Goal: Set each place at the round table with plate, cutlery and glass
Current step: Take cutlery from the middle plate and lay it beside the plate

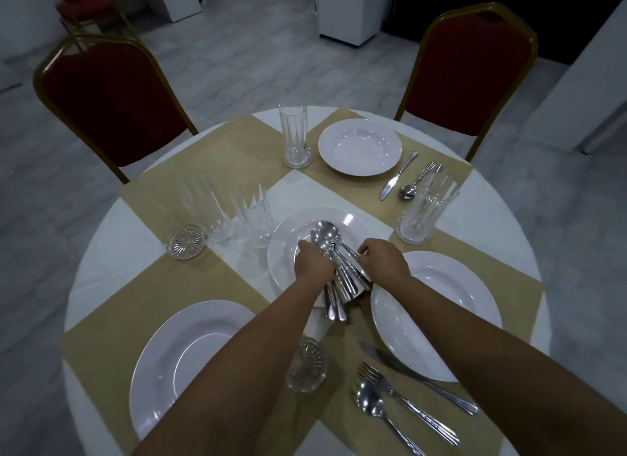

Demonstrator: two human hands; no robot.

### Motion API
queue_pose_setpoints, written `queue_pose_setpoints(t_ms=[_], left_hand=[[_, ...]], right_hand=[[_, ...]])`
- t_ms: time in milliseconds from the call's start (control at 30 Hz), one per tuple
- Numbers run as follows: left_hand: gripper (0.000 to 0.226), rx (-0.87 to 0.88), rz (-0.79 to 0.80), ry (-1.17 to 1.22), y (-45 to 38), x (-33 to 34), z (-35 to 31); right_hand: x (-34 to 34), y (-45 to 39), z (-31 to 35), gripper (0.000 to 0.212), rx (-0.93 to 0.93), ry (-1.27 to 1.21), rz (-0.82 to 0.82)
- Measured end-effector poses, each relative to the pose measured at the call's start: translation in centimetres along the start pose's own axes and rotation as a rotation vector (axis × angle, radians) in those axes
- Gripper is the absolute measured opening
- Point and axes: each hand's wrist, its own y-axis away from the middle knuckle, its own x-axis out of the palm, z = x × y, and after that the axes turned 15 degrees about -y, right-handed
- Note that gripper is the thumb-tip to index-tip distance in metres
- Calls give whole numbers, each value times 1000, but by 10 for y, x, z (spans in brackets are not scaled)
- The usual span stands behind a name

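We look down on the round table [112, 231], white cloth with tan placemats, and both our bare forearms reach out from six o'clock toward its centre. Our left hand [314, 260] sits fisted, fingers curled tight round a bundle of cutlery [336, 269], spoon bowls fanning up toward twelve, handles hanging down toward six. Our right hand [383, 260] comes in from three o'clock, its fingers pinching one handle out of the fan. All this hovers over the centre plate [285, 252].

Around it, we see a plate at seven o'clock [163, 364], bare of cutlery, and a plate at four o'clock [441, 320] with knife, fork and spoon [400, 398] lying beside it. At one o'clock, a far plate [359, 146] has its own cutlery laid to its right. A tall glass [294, 136] stands at twelve, another glass [424, 211] at two. Two empty glasses [237, 214] wait at ten, blurred, with a crystal coaster [186, 241] beside them. Near six, a low cut-glass piece [307, 365] sits by our left forearm.
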Motion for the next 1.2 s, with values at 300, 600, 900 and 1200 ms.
queue_pose_setpoints(t_ms=[300,600,900,1200], left_hand=[[79,41,-89,-263,-1,17,-17],[56,-49,14,-4,-15,-4,2],[16,-56,6,228,1,-37,48],[13,-83,48,395,12,-53,76]], right_hand=[[-2,-2,0,23,-1,12,37],[-2,3,2,23,-5,26,44],[27,27,30,18,-84,65,118],[44,36,54,32,-26,154,129]])
